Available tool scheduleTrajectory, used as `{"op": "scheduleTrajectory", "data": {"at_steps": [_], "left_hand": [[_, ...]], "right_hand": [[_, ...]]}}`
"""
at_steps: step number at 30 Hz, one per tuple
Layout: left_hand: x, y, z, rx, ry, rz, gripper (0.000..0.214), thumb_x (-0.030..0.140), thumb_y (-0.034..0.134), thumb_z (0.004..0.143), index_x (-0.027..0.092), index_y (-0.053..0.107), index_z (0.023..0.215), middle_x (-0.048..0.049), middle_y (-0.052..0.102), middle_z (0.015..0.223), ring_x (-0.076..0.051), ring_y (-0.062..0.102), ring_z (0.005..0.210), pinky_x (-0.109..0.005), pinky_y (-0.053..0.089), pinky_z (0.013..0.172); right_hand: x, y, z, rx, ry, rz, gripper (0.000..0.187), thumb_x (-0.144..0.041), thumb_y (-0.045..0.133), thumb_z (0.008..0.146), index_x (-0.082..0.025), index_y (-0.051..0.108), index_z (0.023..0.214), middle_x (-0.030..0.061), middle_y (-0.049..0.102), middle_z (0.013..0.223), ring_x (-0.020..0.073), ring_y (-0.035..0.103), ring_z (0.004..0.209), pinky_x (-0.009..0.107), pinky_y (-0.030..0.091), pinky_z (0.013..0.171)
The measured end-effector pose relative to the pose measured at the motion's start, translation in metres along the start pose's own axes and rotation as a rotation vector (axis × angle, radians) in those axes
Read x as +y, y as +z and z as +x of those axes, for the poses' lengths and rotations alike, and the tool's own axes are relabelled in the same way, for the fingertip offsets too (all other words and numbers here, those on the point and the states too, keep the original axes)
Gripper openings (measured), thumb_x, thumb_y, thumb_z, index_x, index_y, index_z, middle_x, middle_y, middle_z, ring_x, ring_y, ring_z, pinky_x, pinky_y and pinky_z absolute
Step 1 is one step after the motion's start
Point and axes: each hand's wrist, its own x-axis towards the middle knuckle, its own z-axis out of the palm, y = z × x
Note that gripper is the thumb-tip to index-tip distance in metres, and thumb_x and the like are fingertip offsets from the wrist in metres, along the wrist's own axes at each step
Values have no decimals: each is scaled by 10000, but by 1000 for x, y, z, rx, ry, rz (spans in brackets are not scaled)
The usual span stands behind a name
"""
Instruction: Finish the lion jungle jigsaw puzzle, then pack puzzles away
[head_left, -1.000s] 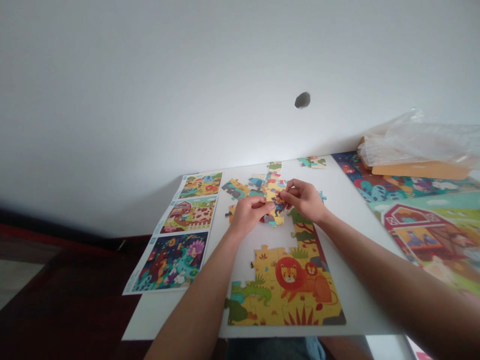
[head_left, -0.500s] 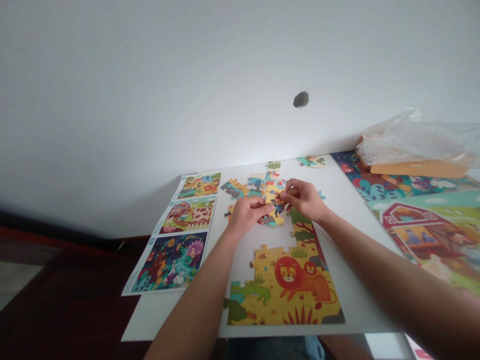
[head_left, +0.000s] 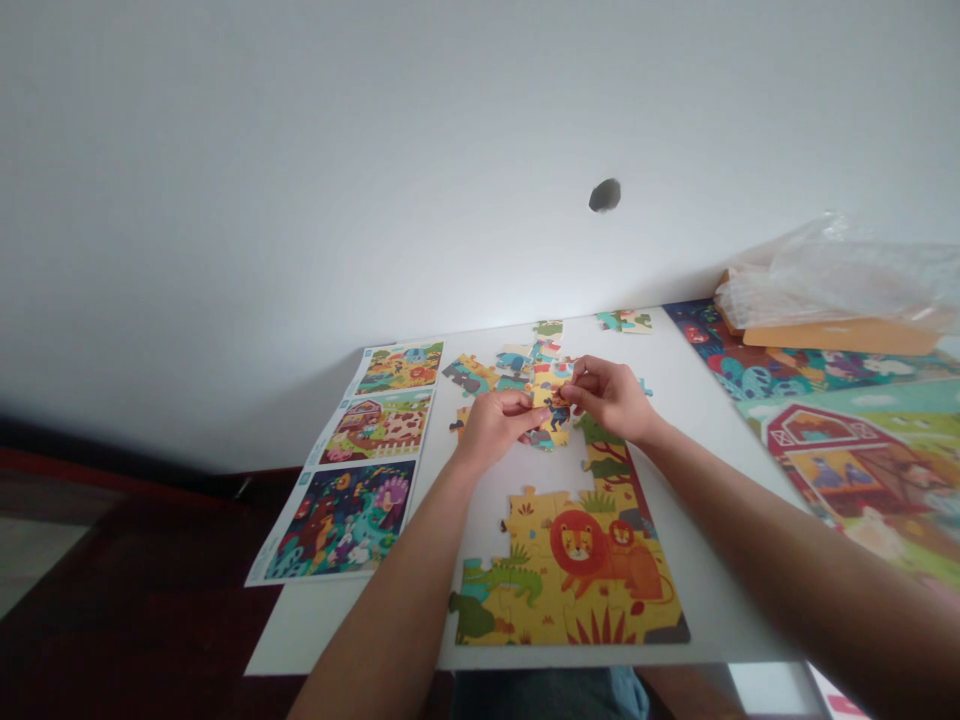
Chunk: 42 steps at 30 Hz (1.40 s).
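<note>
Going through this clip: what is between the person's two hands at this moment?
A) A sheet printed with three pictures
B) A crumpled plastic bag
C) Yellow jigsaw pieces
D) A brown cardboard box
C. The left hand and right hand meet at the yellow jigsaw pieces, while the plastic bag lies well off to the right.

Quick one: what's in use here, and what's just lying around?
In use:
left hand and right hand, both on a yellow puzzle piece
loose puzzle pieces
part-built lion puzzle

Lying around:
picture sheet
farm picture
plastic bag
cardboard
</note>
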Motion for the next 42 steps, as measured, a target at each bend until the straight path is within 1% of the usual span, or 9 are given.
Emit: {"op": "scheduleTrajectory", "data": {"at_steps": [5,11,16,23,28,34,37,39,42], "left_hand": [[1,0,0,8,11,7,358,505,777,691,168,657,681,-2,666,644,-149,616,585,-245,514,537],[0,-1,-1,-29,16,21,315,465,756,733,159,692,694,3,663,649,-130,601,599,-228,487,575],[-2,-1,0,-20,12,11,285,446,758,738,164,721,749,2,667,659,-132,604,615,-225,481,579],[0,2,-1,-13,-38,-52,292,452,785,702,167,726,726,-13,689,706,-150,625,648,-239,511,590],[-2,3,0,-26,-6,-24,305,460,771,710,159,720,706,-8,679,687,-147,616,642,-241,508,616],[-3,10,1,67,12,-43,293,426,760,705,164,634,670,25,629,647,-128,585,601,-212,467,551],[-4,12,2,82,-6,-56,264,396,754,700,166,624,691,26,638,669,-123,588,590,-208,458,539],[-4,12,3,83,-19,-68,247,388,745,702,166,640,725,22,644,670,-131,602,598,-212,465,542],[-4,12,3,79,-39,-77,231,368,736,703,157,670,772,6,663,687,-146,629,632,-217,478,566]], "right_hand": [[1,1,2,-11,44,121,355,-476,759,736,-198,546,791,26,694,699,166,645,572,299,550,537],[-1,0,2,-14,71,176,363,-459,779,721,-193,536,774,14,681,680,163,652,566,293,563,528],[-2,0,2,-30,111,203,396,-487,779,712,-196,521,784,12,684,687,159,647,530,293,562,497],[1,-5,3,-47,47,142,374,-482,764,737,-193,532,786,25,686,683,180,669,565,302,563,529],[1,-10,3,-59,7,40,375,-493,746,757,-187,530,782,34,689,662,179,669,562,293,553,546],[-1,-7,3,-38,-9,21,366,-487,733,769,-190,521,784,31,683,659,169,657,547,283,540,533],[-1,-4,3,-33,5,22,359,-484,730,772,-192,520,789,26,679,655,169,657,551,285,542,538],[-1,-2,3,-33,36,59,366,-484,737,763,-192,522,813,28,686,681,171,659,558,291,548,539],[-2,0,4,-30,97,132,430,-473,765,730,-194,524,950,16,688,715,169,652,544,298,554,519]]}}
